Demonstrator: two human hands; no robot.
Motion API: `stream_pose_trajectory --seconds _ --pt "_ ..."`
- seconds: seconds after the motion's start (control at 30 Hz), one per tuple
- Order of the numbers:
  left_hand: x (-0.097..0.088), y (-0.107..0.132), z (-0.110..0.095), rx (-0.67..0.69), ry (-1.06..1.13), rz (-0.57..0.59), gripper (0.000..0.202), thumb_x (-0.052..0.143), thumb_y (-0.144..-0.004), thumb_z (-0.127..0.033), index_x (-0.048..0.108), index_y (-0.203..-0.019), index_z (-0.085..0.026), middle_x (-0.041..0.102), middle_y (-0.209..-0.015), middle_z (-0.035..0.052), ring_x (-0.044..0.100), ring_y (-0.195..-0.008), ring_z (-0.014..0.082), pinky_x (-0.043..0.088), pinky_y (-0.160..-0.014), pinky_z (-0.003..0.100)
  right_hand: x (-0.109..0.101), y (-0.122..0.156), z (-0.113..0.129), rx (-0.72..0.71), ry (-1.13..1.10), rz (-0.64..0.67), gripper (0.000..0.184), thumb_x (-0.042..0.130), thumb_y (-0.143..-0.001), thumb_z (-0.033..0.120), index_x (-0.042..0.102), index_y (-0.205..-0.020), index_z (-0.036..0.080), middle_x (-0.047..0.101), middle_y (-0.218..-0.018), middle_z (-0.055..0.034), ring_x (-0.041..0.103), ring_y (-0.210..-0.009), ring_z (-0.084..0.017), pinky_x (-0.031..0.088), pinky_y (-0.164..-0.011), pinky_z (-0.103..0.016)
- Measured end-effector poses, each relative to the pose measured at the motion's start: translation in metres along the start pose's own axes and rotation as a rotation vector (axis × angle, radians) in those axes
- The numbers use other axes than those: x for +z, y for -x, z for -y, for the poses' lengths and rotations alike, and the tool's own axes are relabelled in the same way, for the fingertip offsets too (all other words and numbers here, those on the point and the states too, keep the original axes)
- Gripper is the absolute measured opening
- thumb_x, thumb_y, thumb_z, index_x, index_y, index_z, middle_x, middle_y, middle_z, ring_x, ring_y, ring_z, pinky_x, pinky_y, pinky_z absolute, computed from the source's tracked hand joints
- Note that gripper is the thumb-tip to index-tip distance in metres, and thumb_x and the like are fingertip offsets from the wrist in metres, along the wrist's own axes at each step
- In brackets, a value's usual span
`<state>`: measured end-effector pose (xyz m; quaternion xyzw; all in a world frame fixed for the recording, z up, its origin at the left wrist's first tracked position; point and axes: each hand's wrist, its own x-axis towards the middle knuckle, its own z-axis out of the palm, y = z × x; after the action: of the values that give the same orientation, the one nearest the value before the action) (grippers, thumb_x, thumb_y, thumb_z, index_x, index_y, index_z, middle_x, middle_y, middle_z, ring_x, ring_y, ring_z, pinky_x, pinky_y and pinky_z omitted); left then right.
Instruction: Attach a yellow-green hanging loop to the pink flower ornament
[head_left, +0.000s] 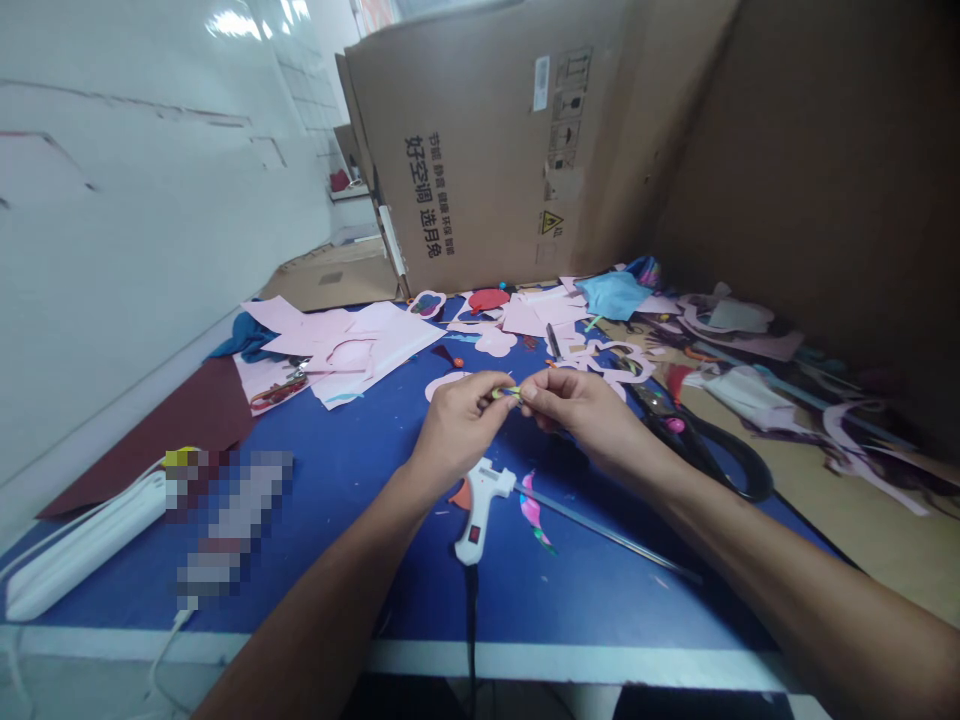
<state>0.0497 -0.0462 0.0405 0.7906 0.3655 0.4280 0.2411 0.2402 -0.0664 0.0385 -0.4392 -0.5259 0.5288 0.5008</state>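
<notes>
My left hand (459,418) pinches a small yellow-green strip (507,392) between thumb and index finger. My right hand (574,402) meets it from the other side, its thumb and index fingertips closed at the strip's right end. Fingers cover much of the strip, so its full shape is hidden. Just below the hands lies a white hot glue gun (474,525) with a long glue stick (607,533) out of its back. Beside it is a pink and green twisted scrap (531,510). Black-handled scissors (739,455) rest right of my right hand.
Pink paper sheets (397,335) and cut-outs lie across the back of the blue table (337,540). A white power strip (94,545) and a pixelated object (238,520) are at left. Scraps cover the right side. A big cardboard box (495,150) stands behind.
</notes>
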Motion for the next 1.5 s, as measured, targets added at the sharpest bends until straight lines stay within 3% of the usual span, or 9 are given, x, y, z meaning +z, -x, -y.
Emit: stream_pose_trajectory --seconds 0.1,0.23,0.4,0.53,0.77,1.0,1.07,1.3,1.5 --pt "0.000 0.000 -0.001 -0.018 0.007 -0.008 0.010 0.069 -0.094 -0.019 0.078 -0.098 -0.022 0.073 -0.078 -0.0008 0.063 -0.070 0.0139 0.047 -0.067 0.027 0.000 0.000 0.001 0.007 0.000 0.002 0.045 0.094 -0.069 0.057 0.071 -0.075 0.019 0.068 -0.070 0.0001 0.049 -0.057 -0.011 0.035 -0.057 -0.029" --pt "0.001 0.000 -0.003 -0.009 -0.004 -0.017 0.031 0.073 -0.089 -0.014 0.077 -0.118 -0.023 0.079 -0.092 0.0001 0.068 -0.075 0.0140 0.051 -0.072 0.026 0.000 0.001 0.000 -0.002 0.003 0.009 0.047 0.093 -0.070 0.060 0.070 -0.075 0.019 0.066 -0.069 0.0002 0.048 -0.057 -0.012 0.035 -0.057 -0.029" --pt "-0.001 0.000 -0.006 0.071 -0.060 0.001 0.015 0.068 -0.094 -0.012 0.078 -0.098 -0.022 0.080 -0.088 -0.0003 0.069 -0.078 0.0140 0.050 -0.075 0.027 0.000 0.001 0.000 -0.016 0.014 0.020 0.053 0.089 -0.071 0.069 0.070 -0.076 0.020 0.067 -0.071 -0.0007 0.049 -0.057 -0.012 0.036 -0.057 -0.029" --pt "-0.001 0.001 -0.005 0.054 -0.058 0.008 0.012 0.069 -0.096 -0.015 0.079 -0.095 -0.022 0.079 -0.086 -0.0006 0.069 -0.076 0.0142 0.050 -0.074 0.028 0.000 0.001 0.000 -0.022 0.022 0.023 0.051 0.089 -0.072 0.067 0.070 -0.076 0.020 0.066 -0.071 -0.0004 0.049 -0.057 -0.012 0.036 -0.057 -0.029" --pt "0.002 -0.001 -0.004 -0.178 0.203 -0.026 0.032 0.076 -0.088 -0.022 0.075 -0.121 -0.022 0.075 -0.083 0.0002 0.068 -0.070 0.0142 0.053 -0.066 0.026 -0.001 0.001 0.001 -0.020 0.037 0.002 0.046 0.089 -0.073 0.062 0.069 -0.076 0.020 0.066 -0.071 -0.0009 0.048 -0.058 -0.013 0.037 -0.057 -0.029" --pt "-0.004 -0.006 -0.004 -0.392 0.347 0.027 0.027 0.073 -0.093 -0.044 0.072 -0.090 -0.017 0.074 -0.072 0.0030 0.063 -0.053 0.0117 0.050 -0.051 0.023 0.001 0.002 0.002 -0.044 0.092 0.001 0.045 0.087 -0.076 0.062 0.069 -0.078 0.020 0.067 -0.071 -0.0011 0.048 -0.059 -0.013 0.038 -0.057 -0.029" --pt "-0.006 -0.007 -0.003 -0.400 0.335 0.021 0.031 0.070 -0.095 -0.046 0.071 -0.084 -0.017 0.075 -0.071 0.0045 0.063 -0.051 0.0114 0.048 -0.048 0.023 0.000 0.002 0.001 -0.047 0.100 0.002 0.045 0.086 -0.078 0.062 0.070 -0.079 0.020 0.067 -0.072 -0.0013 0.048 -0.058 -0.013 0.037 -0.057 -0.029" --pt "-0.007 -0.008 -0.001 -0.359 0.291 -0.035 0.049 0.062 -0.097 -0.066 0.071 -0.087 -0.019 0.073 -0.072 0.0027 0.063 -0.054 0.0125 0.046 -0.047 0.023 -0.001 0.002 0.000 -0.064 0.106 -0.005 0.044 0.084 -0.080 0.062 0.069 -0.078 0.020 0.065 -0.070 -0.0008 0.048 -0.058 -0.013 0.037 -0.057 -0.030" --pt "-0.003 -0.006 -0.004 -0.344 0.272 0.063 0.037 0.072 -0.093 -0.054 0.067 -0.078 -0.020 0.070 -0.067 -0.0004 0.060 -0.054 0.0111 0.046 -0.053 0.023 0.004 0.003 0.003 -0.070 0.115 0.018 0.044 0.087 -0.077 0.061 0.069 -0.077 0.021 0.066 -0.070 -0.0005 0.049 -0.058 -0.014 0.039 -0.057 -0.030"
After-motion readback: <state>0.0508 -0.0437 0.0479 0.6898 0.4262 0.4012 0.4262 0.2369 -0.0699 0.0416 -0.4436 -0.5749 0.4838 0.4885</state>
